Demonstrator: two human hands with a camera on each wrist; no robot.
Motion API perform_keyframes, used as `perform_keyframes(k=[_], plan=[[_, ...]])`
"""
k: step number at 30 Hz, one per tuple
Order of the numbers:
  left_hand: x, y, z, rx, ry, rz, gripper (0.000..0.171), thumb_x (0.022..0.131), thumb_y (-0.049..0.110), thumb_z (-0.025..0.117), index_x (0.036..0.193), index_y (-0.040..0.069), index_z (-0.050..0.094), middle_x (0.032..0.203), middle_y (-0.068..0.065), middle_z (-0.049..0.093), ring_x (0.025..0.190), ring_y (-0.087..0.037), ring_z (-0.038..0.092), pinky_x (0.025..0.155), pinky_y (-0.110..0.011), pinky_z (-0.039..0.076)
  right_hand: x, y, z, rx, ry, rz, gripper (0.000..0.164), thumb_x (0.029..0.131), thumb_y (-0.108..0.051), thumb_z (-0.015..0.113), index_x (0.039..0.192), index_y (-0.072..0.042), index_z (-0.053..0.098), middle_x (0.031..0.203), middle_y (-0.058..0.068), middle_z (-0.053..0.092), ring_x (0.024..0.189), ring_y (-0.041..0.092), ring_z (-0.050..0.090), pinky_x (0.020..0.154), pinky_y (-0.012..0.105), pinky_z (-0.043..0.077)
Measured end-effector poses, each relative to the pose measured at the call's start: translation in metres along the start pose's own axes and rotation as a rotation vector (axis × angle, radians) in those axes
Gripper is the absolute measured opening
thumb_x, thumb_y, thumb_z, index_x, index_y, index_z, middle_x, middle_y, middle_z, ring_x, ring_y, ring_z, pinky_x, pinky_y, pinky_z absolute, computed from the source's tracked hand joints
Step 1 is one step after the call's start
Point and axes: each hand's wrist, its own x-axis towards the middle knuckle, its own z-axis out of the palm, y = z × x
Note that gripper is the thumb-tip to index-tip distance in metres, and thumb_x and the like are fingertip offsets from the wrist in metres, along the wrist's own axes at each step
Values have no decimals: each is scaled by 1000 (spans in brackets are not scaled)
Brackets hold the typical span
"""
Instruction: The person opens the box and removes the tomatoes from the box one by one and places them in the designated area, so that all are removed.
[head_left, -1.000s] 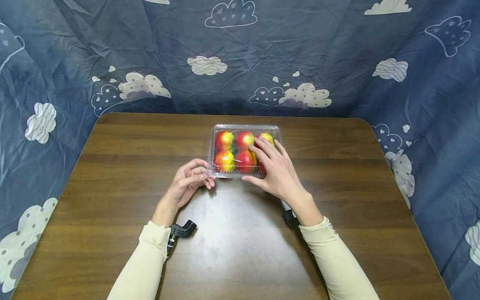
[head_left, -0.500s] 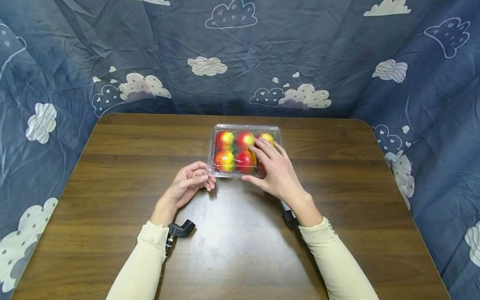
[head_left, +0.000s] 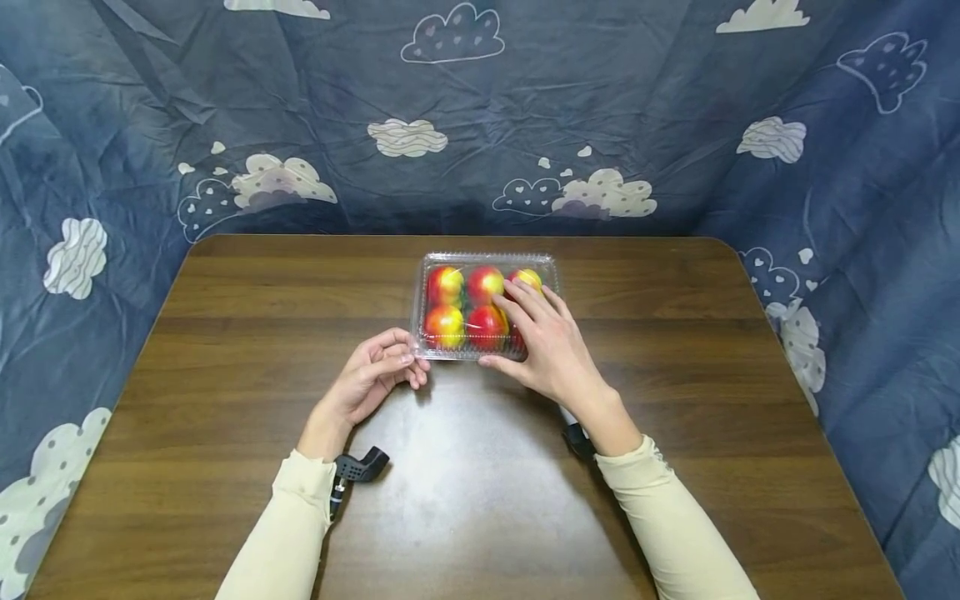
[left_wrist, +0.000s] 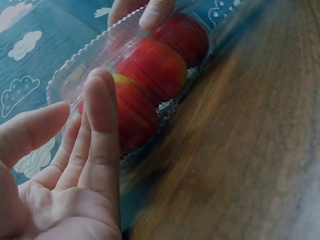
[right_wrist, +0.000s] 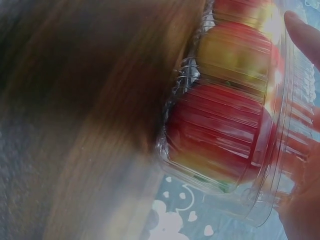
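Note:
A clear plastic clamshell box (head_left: 423,293) with a ribbed rim stands lidded at the middle back of the table, holding several red-and-yellow apples (head_left: 487,327) in two rows. My left hand (head_left: 369,377) is at its front left corner, fingers mostly straight and touching the corner; in the left wrist view the thumb is apart from the fingers (left_wrist: 100,120). Spread over the right part of the lid, my right hand (head_left: 557,350) has its fingers on top and its thumb along the front edge. It partly hides the right-hand apples.
The brown wooden table (head_left: 247,400) extends on all sides of the box, its far edge close behind it. Dark blue cloth with white clouds (head_left: 442,175) hangs around the back and sides. A black wrist camera mount (head_left: 362,465) sits by the left cuff.
Both hands keep their places on the box, the left having dipped very slightly. The whole head view has shifted a little, so the box appears slightly further left and lower.

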Motion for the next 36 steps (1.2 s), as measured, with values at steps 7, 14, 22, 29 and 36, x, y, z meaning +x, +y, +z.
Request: perform_keyframes(k=[7, 14, 22, 29, 36], plan=[[1, -2, 4, 25, 46, -1, 20, 105, -10, 43, 115, 2, 55, 96, -11, 77, 78, -19, 73, 71, -27, 61, -1, 0, 2, -22, 2, -4, 93, 78, -63, 87, 149, -10, 58, 159, 15, 51, 150, 37, 44, 127, 61, 30], [2, -2, 6, 39, 74, 12, 20, 103, -12, 46, 113, 3, 55, 95, -10, 76, 77, -18, 72, 70, -26, 59, 0, 0, 1, -15, 12, -3, 92, 78, -63, 87, 148, -10, 58, 158, 15, 52, 150, 37, 44, 126, 62, 30], [3, -5, 4, 52, 72, 30, 23, 102, -16, 45, 110, 3, 56, 94, -10, 76, 76, -17, 71, 69, -25, 59, -1, 0, 2, -13, 7, -1, 92, 79, -62, 86, 149, -10, 58, 158, 15, 52, 149, 36, 45, 126, 62, 31], [4, -4, 6, 59, 88, 26, 21, 101, -14, 45, 108, 3, 55, 92, -9, 76, 75, -16, 71, 67, -25, 59, 0, 0, 0, -7, -6, 11, 92, 79, -63, 86, 150, -11, 57, 159, 13, 50, 151, 35, 43, 127, 62, 29], [3, -3, 7, 69, 77, 30, 20, 100, -11, 44, 109, 3, 56, 93, -8, 76, 75, -16, 71, 67, -25, 59, 0, 1, -7, 19, 54, -24, 88, 78, -59, 88, 145, -8, 62, 153, 14, 57, 146, 33, 49, 125, 62, 32]])
